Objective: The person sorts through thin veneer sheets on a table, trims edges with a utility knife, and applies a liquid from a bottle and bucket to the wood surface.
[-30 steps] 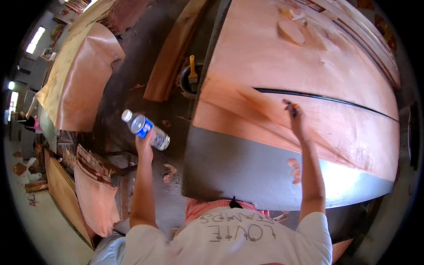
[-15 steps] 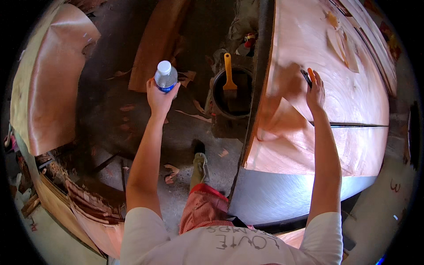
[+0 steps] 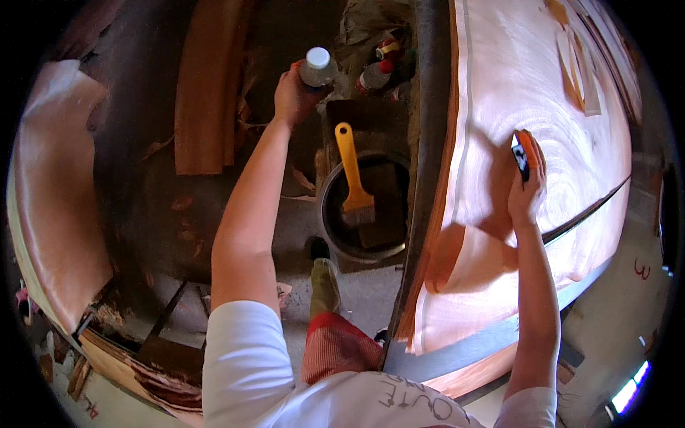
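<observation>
My left hand (image 3: 294, 96) is wrapped round a clear plastic bottle (image 3: 319, 73) with a white cap, held upright beyond the round dark pan. My right hand (image 3: 526, 189) grips a small orange-and-black hand tool (image 3: 524, 155) over the stacked wood veneer sheets (image 3: 485, 93); its exact kind is hard to make out. Below the bottle stands the dark pan (image 3: 325, 227), with a yellow-handled paintbrush (image 3: 349, 165) leaning in it, bristles down. A loose, curled flap of veneer (image 3: 457, 260) lies on the stack near my right forearm.
Beyond the pan are a red-capped bottle (image 3: 374, 77) and a red can (image 3: 387, 49). A long brown wood strip (image 3: 203, 93) lies on the far left floor. A large bent veneer sheet (image 3: 57, 185) stands at the left. Narrow veneer scraps (image 3: 574, 68) rest on the stack's far part.
My left hand has carried the bottle farther away and to the right. My right hand, still gripping the tool, has shifted slightly right and nearer. The view has also shifted.
</observation>
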Motion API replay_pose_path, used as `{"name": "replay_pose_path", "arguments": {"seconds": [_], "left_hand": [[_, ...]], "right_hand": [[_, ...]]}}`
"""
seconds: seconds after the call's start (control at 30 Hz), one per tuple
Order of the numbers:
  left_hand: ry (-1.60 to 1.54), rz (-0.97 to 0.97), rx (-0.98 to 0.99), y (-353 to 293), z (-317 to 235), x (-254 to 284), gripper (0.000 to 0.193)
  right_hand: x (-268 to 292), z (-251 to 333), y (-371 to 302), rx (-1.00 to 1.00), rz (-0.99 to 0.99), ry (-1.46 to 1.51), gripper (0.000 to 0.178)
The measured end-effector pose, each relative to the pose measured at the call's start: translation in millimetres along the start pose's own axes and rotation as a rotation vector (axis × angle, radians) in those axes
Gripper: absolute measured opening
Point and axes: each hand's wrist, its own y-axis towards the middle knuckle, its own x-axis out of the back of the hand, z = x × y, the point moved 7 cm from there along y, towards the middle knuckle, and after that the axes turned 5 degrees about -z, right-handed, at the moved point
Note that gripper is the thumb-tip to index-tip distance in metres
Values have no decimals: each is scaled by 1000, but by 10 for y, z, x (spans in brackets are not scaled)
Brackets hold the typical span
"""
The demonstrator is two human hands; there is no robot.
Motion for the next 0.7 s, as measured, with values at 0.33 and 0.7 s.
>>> {"name": "replay_pose_path", "arguments": {"seconds": [0.33,0.7], "left_hand": [[-30,547,-63,204,392,-1528,66],[-239,802,-106,86,747,-1941,66]], "right_hand": [[27,-3,37,-34,110,27,47],[-56,-88,-25,-160,114,-3,45]]}}
